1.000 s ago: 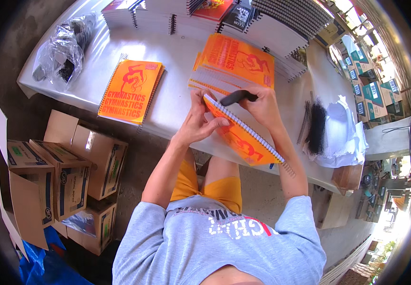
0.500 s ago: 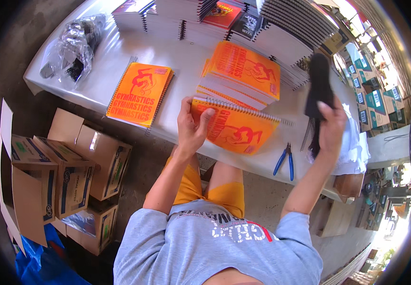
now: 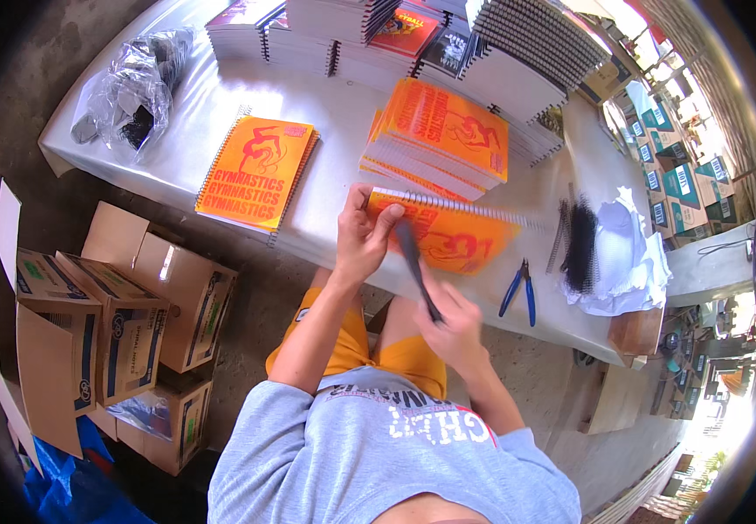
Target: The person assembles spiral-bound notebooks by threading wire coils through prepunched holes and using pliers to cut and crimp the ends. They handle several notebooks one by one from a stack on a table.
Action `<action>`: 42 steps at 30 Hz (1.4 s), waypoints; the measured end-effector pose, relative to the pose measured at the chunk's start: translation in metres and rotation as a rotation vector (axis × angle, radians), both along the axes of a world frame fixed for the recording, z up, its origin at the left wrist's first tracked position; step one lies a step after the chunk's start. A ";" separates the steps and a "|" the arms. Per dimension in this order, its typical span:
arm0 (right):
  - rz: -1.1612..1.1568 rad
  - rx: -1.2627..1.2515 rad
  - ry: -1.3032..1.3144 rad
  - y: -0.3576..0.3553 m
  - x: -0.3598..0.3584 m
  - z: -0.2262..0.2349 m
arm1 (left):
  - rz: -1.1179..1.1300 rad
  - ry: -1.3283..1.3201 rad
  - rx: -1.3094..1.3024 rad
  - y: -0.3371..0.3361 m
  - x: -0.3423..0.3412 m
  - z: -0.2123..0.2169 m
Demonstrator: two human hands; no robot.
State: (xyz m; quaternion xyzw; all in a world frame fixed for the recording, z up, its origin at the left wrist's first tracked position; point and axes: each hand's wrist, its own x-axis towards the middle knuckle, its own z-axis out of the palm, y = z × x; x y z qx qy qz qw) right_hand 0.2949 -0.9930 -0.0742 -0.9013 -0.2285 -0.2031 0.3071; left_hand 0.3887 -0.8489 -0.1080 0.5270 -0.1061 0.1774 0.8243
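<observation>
My left hand (image 3: 363, 240) grips an orange notebook (image 3: 461, 240) near the left end of its bound edge, thumb on the cover. A spiral coil (image 3: 491, 212) runs along that edge, and its blurred right end sticks out past the cover. My right hand (image 3: 453, 325) is closed around a flat black paddle-shaped tool (image 3: 411, 258), seen nearly edge-on. The tool's tip is close to my left thumb; whether it touches the notebook I cannot tell. Behind lies a stack of matching orange notebooks (image 3: 452, 131). Two-handled blue cutters (image 3: 519, 293) rest on the table to the right.
More orange coil-bound notebooks (image 3: 255, 175) lie at left, near a clear plastic bag (image 3: 138, 87) of dark contents. Black coils (image 3: 580, 244) and crumpled white paper (image 3: 624, 262) are at right. Tall notebook stacks (image 3: 526, 79) line the back. Cardboard boxes (image 3: 133, 323) stand lower left.
My right hand has swung the black tool from the far right, over the coils, to the left end of the held notebook. The left hand has kept its grip, shifting only slightly.
</observation>
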 end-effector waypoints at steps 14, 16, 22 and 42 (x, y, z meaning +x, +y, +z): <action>0.319 1.056 0.502 -0.046 0.099 0.051 | -0.383 -0.051 -0.140 0.008 0.016 -0.010; 0.304 0.956 0.589 -0.030 0.108 0.034 | -0.393 -0.045 -0.151 0.006 0.016 -0.010; 0.212 0.774 0.596 -0.015 0.111 0.028 | -0.347 -0.050 -0.125 0.006 0.015 -0.008; -0.169 -0.404 0.548 -0.152 0.109 0.018 | -0.124 0.100 -0.031 0.026 -0.012 0.026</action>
